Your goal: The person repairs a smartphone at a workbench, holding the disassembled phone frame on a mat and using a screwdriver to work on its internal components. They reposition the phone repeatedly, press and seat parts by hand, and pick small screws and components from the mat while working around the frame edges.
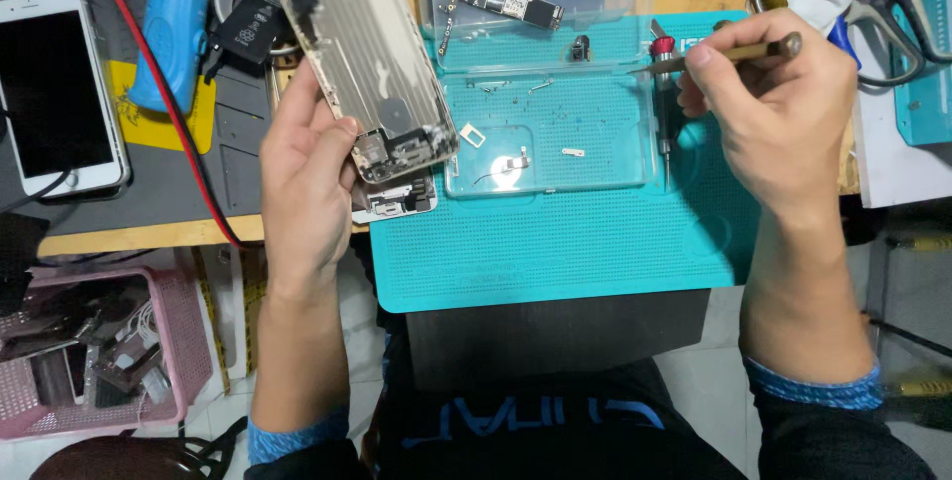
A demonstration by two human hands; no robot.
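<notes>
The person's left hand [309, 158] is closed around an opened phone housing [365, 56], fingers wrapped behind it and the thumb along its left edge, so the bare metal interior tilts up toward the camera with its lower end nearest the palm. The grip looks firm but sits only on the edges. That seems the right way to hold it, since pressure on the inside face could bend the small parts that remain at the bottom end. Just under that end, touching the heel of the hand, a second pale phone part [397, 197] lies on the bench.

The right hand [778, 103] is closed in a pen-like pinch on a slim brass-coloured tool [729, 52], thumb and forefinger near the middle of the shaft, its fine tip pointing left toward the housing but well apart from it. For fine work, a steady wrist resting on the teal mat [555, 252] would probably help keep the tip under control.

Between the two hands, a clear tray [543, 133] holds small loose brackets and screws. Beyond the tool's tip, a circuit board [504, 1] lies in the tray's raised lid. Left of the tool hand, a red-capped screwdriver [662, 93] rests on the mat. Far left of the housing hand lies a white phone [55, 93].
</notes>
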